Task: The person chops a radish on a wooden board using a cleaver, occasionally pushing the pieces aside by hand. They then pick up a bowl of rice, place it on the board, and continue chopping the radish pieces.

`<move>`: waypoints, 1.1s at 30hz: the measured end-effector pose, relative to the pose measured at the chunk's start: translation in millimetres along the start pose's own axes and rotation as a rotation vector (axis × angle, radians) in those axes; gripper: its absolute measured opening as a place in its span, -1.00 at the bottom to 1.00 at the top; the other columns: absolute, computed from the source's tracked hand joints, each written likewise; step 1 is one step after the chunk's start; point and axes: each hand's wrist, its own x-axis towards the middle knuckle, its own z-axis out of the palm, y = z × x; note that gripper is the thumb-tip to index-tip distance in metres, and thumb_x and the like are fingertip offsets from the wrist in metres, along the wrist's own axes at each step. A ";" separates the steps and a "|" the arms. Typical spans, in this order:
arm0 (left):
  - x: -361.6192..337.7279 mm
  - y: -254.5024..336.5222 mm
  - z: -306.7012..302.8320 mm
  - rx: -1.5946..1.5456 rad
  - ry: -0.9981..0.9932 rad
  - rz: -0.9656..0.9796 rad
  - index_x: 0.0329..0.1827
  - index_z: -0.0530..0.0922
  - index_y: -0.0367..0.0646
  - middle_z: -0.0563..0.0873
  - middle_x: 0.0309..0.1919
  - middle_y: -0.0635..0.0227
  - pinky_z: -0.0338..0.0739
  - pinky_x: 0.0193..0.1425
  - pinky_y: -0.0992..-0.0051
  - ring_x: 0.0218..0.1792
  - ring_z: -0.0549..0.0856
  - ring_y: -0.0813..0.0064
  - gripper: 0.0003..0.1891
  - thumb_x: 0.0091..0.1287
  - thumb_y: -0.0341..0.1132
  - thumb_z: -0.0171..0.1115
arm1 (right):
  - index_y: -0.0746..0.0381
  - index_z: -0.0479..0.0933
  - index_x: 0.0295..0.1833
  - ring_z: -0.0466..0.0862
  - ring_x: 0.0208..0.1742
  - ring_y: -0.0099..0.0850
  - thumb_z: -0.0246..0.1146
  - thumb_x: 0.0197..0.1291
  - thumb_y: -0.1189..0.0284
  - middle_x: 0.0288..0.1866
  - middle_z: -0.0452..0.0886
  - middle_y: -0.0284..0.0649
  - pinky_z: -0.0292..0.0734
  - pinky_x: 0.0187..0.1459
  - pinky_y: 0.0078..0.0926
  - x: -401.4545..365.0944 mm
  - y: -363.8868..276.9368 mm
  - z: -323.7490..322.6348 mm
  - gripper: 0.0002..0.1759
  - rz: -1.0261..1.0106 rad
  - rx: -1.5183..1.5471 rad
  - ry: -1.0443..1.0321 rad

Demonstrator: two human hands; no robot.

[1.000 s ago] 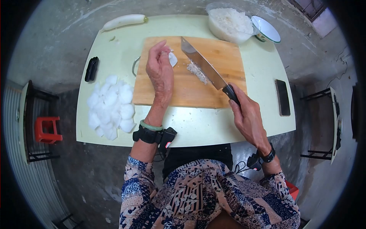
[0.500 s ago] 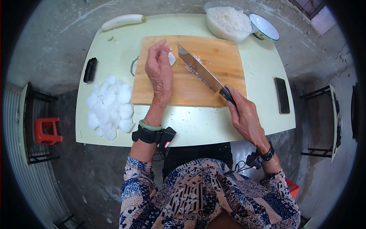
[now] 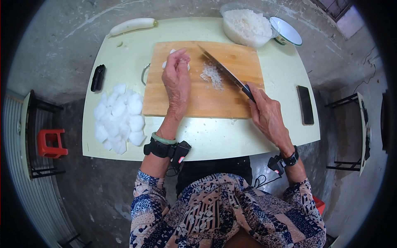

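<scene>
My right hand is wrapped round the black handle of a kitchen knife. Its blade slants to the upper left above the wooden cutting board, just right of a small heap of finely chopped white bits. On the board's left part, my left hand has curled fingers round white radish slices; their edges show beside the fingers, the rest is hidden. Left of the board, a pile of white radish slices lies on the pale green table.
A whole white radish lies at the back left. At the back right stand a clear tub of chopped white radish and an enamel bowl. A phone lies right, a black object left. A red stool stands beyond.
The knife has turned, its blade now more edge-on and right of the chopped bits, which show as a looser heap. My left hand has shifted slightly down and right, with more slice edges showing.
</scene>
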 end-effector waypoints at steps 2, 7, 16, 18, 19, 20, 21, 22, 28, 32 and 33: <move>-0.2 -4.7 1.9 -0.012 -0.020 0.045 0.22 0.62 -0.15 0.77 -0.08 0.29 0.59 0.06 0.46 -0.04 0.72 0.47 -0.73 0.56 -0.51 0.08 | 0.27 0.36 0.49 0.73 -0.21 0.09 0.27 0.32 0.62 -0.04 0.68 0.10 0.65 -0.20 -0.03 -5.7 -0.9 -3.4 -0.38 -0.023 0.026 -0.065; -3.4 -3.1 2.4 0.077 -0.131 0.084 0.32 0.59 -0.21 0.75 0.02 0.24 0.58 0.31 0.41 0.13 0.71 0.43 -0.69 0.61 -0.46 0.04 | 0.30 0.41 0.48 0.69 -0.33 -0.08 0.22 0.40 0.57 -0.20 0.67 0.01 0.60 -0.26 -0.19 -17.3 5.9 -5.4 -0.46 0.021 0.185 0.050; -16.6 -5.0 16.3 0.288 -0.359 0.234 0.41 0.50 -0.25 0.62 0.27 -0.11 0.43 0.48 0.19 0.35 0.59 0.01 -0.62 0.62 -0.32 0.06 | 0.33 0.45 0.47 0.37 -0.57 -0.74 0.18 0.55 0.38 -0.38 0.53 -0.42 0.28 -0.61 -0.71 -38.7 24.6 -10.7 -0.53 0.557 0.850 0.010; -18.2 -9.5 20.5 0.332 -0.384 0.322 0.43 0.45 -0.28 0.54 0.38 -0.20 0.36 0.54 0.06 0.43 0.51 -0.13 -0.59 0.59 -0.33 0.09 | 0.33 0.41 0.49 0.37 -0.59 -0.73 0.17 0.56 0.38 -0.39 0.52 -0.43 0.29 -0.61 -0.70 -44.0 24.5 -7.4 -0.51 0.568 0.897 -0.026; -18.9 -11.6 21.6 0.379 -0.416 0.301 0.49 0.42 -0.24 0.47 0.45 -0.23 0.27 0.60 0.07 0.51 0.42 -0.16 -0.55 0.62 -0.26 0.06 | 0.33 0.41 0.49 0.37 -0.59 -0.73 0.17 0.56 0.38 -0.39 0.52 -0.43 0.29 -0.61 -0.70 -45.1 22.3 -7.3 -0.51 0.569 0.899 -0.023; -19.5 -13.3 22.6 0.429 -0.447 0.277 0.54 0.39 -0.21 0.40 0.52 -0.26 0.18 0.67 0.08 0.58 0.32 -0.19 -0.51 0.65 -0.19 0.03 | 0.34 0.39 0.50 0.36 -0.59 -0.73 0.17 0.56 0.38 -0.39 0.51 -0.43 0.29 -0.61 -0.71 -44.9 18.9 -7.5 -0.50 0.572 0.916 -0.033; -20.3 -11.4 23.6 0.430 -0.449 0.278 0.54 0.39 -0.21 0.40 0.52 -0.26 0.18 0.67 0.08 0.58 0.32 -0.19 -0.51 0.65 -0.19 0.03 | 0.35 0.37 0.50 0.36 -0.58 -0.74 0.17 0.56 0.38 -0.39 0.50 -0.43 0.30 -0.61 -0.71 -45.0 15.2 -6.7 -0.49 0.573 0.933 -0.043; -21.3 -9.4 24.8 0.493 -0.470 0.262 0.57 0.36 -0.20 0.34 0.54 -0.30 0.12 0.69 0.05 0.61 0.26 -0.22 -0.48 0.66 -0.14 0.02 | 0.34 0.36 0.51 0.34 -0.58 -0.74 0.15 0.57 0.40 -0.39 0.49 -0.44 0.29 -0.61 -0.70 -45.2 12.4 -4.3 -0.50 0.574 0.940 -0.032; -26.0 -2.8 32.3 0.650 -0.528 0.251 0.62 0.29 -0.22 0.22 0.57 -0.41 0.01 0.71 -0.05 0.63 0.16 -0.33 -0.38 0.64 -0.05 0.04 | 0.38 0.32 0.51 0.40 -0.53 -0.71 0.10 0.57 0.45 -0.37 0.48 -0.41 0.36 -0.58 -0.67 -47.4 2.2 0.0 -0.50 0.621 1.004 -0.044; -26.5 -8.0 34.6 0.667 -0.522 0.262 0.62 0.29 -0.25 0.23 0.55 -0.45 0.04 0.69 -0.10 0.60 0.17 -0.40 -0.36 0.61 -0.05 0.09 | 0.37 0.31 0.51 0.41 -0.53 -0.70 0.08 0.58 0.45 -0.36 0.48 -0.40 0.37 -0.58 -0.66 -48.5 -11.6 11.3 -0.52 0.627 1.122 -0.103; -26.4 -9.3 34.3 0.667 -0.519 0.258 0.62 0.29 -0.25 0.23 0.55 -0.45 0.04 0.69 -0.10 0.60 0.17 -0.40 -0.36 0.61 -0.05 0.09 | 0.37 0.31 0.51 0.41 -0.53 -0.70 0.08 0.58 0.45 -0.36 0.48 -0.40 0.37 -0.58 -0.66 -47.1 -16.4 13.0 -0.52 0.627 1.120 -0.108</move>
